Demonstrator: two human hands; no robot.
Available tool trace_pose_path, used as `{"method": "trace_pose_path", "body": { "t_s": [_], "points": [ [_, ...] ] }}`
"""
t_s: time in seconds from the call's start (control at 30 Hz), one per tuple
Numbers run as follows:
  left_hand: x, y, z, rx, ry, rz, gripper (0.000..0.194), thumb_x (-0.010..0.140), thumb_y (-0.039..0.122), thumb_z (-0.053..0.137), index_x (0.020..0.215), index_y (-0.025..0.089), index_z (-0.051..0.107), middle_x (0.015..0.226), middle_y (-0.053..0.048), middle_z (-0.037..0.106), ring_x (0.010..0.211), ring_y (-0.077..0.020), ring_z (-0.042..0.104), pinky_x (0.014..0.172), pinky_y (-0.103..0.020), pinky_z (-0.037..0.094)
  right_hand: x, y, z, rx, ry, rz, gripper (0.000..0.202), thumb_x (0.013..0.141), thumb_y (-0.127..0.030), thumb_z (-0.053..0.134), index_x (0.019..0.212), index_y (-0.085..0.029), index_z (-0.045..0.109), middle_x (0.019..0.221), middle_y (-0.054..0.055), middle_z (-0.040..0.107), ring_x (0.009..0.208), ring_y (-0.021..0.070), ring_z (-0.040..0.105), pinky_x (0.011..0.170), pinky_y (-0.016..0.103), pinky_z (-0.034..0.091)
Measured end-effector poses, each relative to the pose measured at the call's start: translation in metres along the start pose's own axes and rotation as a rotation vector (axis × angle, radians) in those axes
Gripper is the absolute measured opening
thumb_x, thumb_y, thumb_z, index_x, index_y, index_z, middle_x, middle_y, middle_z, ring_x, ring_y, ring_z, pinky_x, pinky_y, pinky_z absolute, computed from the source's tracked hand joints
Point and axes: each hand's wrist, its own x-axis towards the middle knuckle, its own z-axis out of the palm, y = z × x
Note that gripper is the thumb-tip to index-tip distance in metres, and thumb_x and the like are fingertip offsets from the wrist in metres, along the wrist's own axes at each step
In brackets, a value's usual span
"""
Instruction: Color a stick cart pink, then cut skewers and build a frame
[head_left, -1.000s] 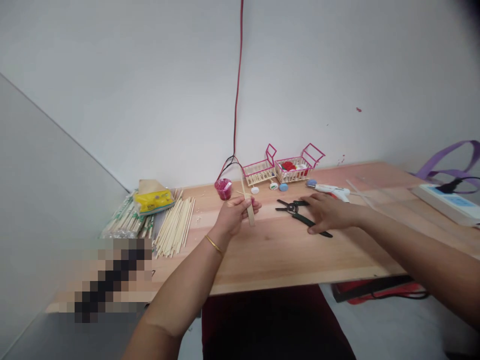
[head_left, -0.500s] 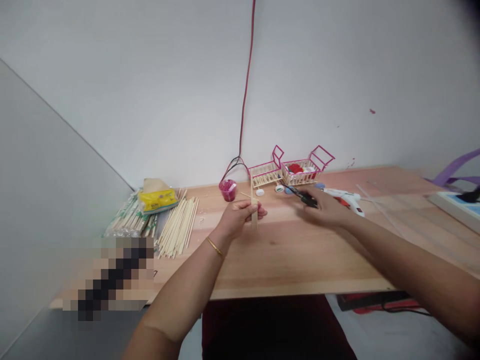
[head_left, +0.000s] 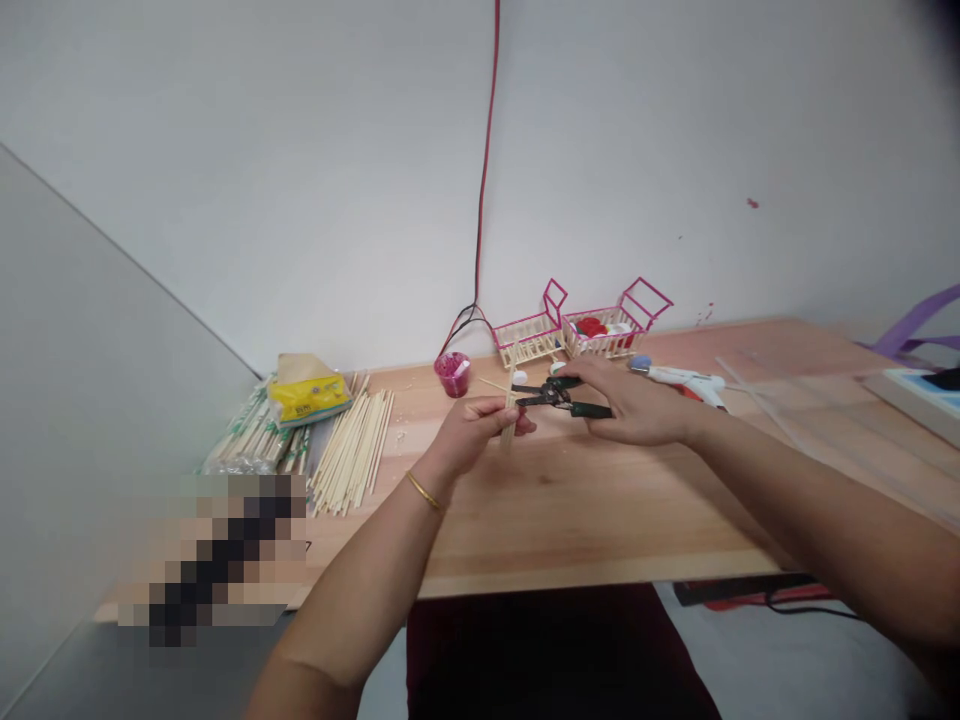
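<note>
My left hand is closed on a few thin wooden sticks, held upright above the table. In my right hand is a pair of pliers with dark handles, which look like wire cutters. Their jaws are spread and reach the sticks just above my left fingers; whether they touch the wood I cannot tell. Behind the hands stand two small stick-built carts with pink rims, one empty-looking cart and one cart holding red and white pieces.
Loose sticks lie to the left, beside wrapped stick bundles and a yellow packet. A pink-stained cup stands near the wall. On the right are a white glue gun and a white-and-blue box.
My right hand has moved left with the pliers, turning them and spreading their handles, so the jaws are now at the sticks. My left hand keeps its hold.
</note>
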Motion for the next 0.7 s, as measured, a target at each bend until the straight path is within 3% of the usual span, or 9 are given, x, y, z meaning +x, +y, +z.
{"method": "trace_pose_path", "body": {
  "t_s": [0.4,0.53,0.7],
  "points": [
    [-0.003,0.005,0.004,0.201,-0.082,0.105,0.022,0.076,0.032,0.069,0.082,0.011,0.073,0.081,-0.010,0.072,0.077,-0.0186,0.067,0.070,-0.029,0.051,0.007,-0.029,-0.006,0.008,0.027,-0.001,0.066,0.064,-0.017,0.057,0.129,-0.020,0.044,0.123,0.013,0.050,0.117,0.0322,0.045,0.095,0.049,0.040],
    [-0.002,0.006,0.002,0.280,-0.112,0.127,0.023,0.078,0.032,0.066,0.085,0.011,0.074,0.081,-0.010,0.072,0.069,-0.0146,0.063,0.064,-0.026,0.048,0.007,-0.031,-0.005,0.001,0.039,-0.010,0.067,0.064,-0.016,0.057,0.129,-0.020,0.043,0.123,0.013,0.048,0.118,0.0319,0.043,0.097,0.050,0.039],
    [-0.003,0.006,0.002,0.397,-0.119,0.147,0.023,0.080,0.032,0.064,0.086,0.013,0.075,0.084,-0.009,0.072,0.073,-0.0150,0.063,0.068,-0.027,0.049,0.004,-0.031,-0.003,-0.073,0.040,-0.013,0.064,0.066,-0.020,0.059,0.128,-0.019,0.043,0.124,0.014,0.045,0.117,0.0322,0.042,0.096,0.049,0.039]
  ]
}}
